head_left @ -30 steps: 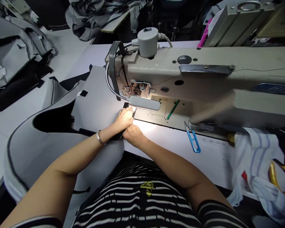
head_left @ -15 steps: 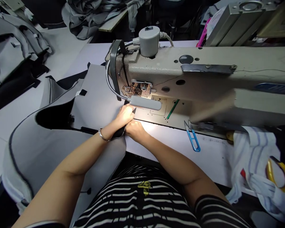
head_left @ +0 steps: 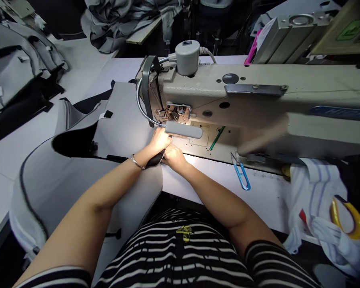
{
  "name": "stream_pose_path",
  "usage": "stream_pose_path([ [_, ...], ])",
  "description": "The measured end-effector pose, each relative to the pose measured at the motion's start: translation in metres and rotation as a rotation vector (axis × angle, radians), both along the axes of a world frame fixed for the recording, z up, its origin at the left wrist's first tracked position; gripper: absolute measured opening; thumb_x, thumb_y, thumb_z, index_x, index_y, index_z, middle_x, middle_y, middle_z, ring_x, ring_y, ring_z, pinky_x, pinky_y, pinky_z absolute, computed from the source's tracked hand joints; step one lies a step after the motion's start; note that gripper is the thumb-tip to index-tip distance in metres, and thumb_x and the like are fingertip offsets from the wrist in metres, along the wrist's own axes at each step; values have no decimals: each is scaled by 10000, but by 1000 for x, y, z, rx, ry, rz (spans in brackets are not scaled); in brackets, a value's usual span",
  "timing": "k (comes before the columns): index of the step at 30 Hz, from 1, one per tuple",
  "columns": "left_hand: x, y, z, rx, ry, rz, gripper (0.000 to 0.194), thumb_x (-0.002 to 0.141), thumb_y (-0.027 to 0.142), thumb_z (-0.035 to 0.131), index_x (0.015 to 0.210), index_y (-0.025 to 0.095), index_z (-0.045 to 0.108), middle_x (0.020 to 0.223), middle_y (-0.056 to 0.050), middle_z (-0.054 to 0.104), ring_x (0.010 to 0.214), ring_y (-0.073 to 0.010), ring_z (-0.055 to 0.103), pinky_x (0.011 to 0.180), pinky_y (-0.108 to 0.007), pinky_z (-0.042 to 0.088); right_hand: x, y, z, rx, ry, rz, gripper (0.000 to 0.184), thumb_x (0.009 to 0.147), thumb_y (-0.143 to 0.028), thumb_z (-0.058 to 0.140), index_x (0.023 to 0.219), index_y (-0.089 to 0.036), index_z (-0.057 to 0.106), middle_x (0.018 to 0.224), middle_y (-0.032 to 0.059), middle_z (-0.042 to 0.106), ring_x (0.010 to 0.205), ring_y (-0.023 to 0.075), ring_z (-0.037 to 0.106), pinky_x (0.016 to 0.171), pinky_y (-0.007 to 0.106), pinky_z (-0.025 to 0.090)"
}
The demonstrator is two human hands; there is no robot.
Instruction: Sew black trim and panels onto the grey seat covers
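Observation:
Just in front of the needle area of a sewing machine (head_left: 210,100), both hands are close together under the lit lamp head (head_left: 184,129). My left hand (head_left: 160,140) is closed on the edge of a large grey fabric piece (head_left: 123,120) with black trim. Beside it and slightly nearer to me, my right hand (head_left: 174,157) has its fingers curled on the same edge. A dark strip of the fabric (head_left: 156,159) shows below the left wrist. The needle and presser foot are hidden behind the lamp head and my hands.
Blue thread snips (head_left: 241,173) lie right of my hands, and a green stick (head_left: 217,138) rests on the machine bed. Striped white cloth (head_left: 315,192) and yellow-handled scissors (head_left: 348,218) are at the right. More grey fabric pieces (head_left: 12,64) are stacked at the left.
Both hands have shifted slightly away from me, toward the needle area, and the grey fabric's near part has moved a little up and right. The view has also shifted slightly.

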State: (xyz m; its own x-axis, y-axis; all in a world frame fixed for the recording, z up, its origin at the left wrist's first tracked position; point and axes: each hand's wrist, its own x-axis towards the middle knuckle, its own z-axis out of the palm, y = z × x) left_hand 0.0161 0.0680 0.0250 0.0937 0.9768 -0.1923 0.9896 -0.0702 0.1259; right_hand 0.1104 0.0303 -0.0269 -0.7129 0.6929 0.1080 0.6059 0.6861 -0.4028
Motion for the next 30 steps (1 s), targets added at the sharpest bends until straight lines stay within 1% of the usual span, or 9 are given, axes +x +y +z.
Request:
stream_pose_path([
  [3,-11,-12,18,-82,-1,-56,186,643,196,512,768,152,642,754,-50,647,737,-193,583,700,-276,484,1,-2,10,16,-1,75,194,844,-119,469,922,-59,637,947,154,653,963,218,556,925,348,402],
  [6,-27,-31,33,-36,-62,-111,289,631,199,504,874,146,652,923,-66,669,880,-213,591,817,-300,490,-5,-11,31,7,-66,216,156,809,-115,476,878,-82,613,927,144,634,944,232,542,934,393,373],
  [9,-39,-42,36,13,-138,-118,432,626,125,445,1007,137,648,1099,-69,651,1034,-206,579,947,-291,454,-9,-21,54,-32,-151,355,177,728,-75,530,894,-91,590,924,129,629,856,222,552,808,358,413],
  [11,-42,-46,31,-2,-179,-132,497,621,93,423,1068,137,636,1155,-55,637,1074,-189,573,983,-271,438,0,-25,60,-59,-162,380,225,705,-57,545,925,-92,576,923,118,629,806,204,556,735,323,419],
  [14,-39,-52,18,-22,-157,-243,489,628,57,425,1059,131,643,1185,-60,625,1115,-186,552,1023,-282,414,32,-30,49,-82,-79,322,189,736,-97,555,925,-96,570,924,117,625,830,194,559,746,310,431],
  [18,-31,-66,0,78,-42,-366,454,679,0,401,1052,108,636,1211,-108,595,1098,-208,529,993,-341,433,58,-36,14,-26,68,302,154,846,-185,500,951,-115,587,1000,109,636,932,181,573,895,327,428],
  [21,-32,-69,-6,126,-6,-412,401,724,3,408,1036,115,634,1157,-108,612,1000,-203,542,932,-334,457,36,-41,-2,59,53,344,203,875,-238,487,970,-103,606,1067,131,631,1016,212,565,932,345,427],
  [25,-41,-64,-11,89,55,-471,267,790,59,443,923,146,657,1007,-83,639,901,-192,529,791,-290,471,-5,-48,-2,140,-79,326,244,887,-110,391,960,-79,622,999,158,651,967,225,585,912,358,441],
  [30,-46,-64,-18,58,117,-441,202,839,119,468,870,159,663,908,-74,621,829,-181,504,691,-272,429,-7,-51,2,166,-91,284,282,904,-96,352,968,-80,625,978,164,655,927,210,601,921,355,443],
])
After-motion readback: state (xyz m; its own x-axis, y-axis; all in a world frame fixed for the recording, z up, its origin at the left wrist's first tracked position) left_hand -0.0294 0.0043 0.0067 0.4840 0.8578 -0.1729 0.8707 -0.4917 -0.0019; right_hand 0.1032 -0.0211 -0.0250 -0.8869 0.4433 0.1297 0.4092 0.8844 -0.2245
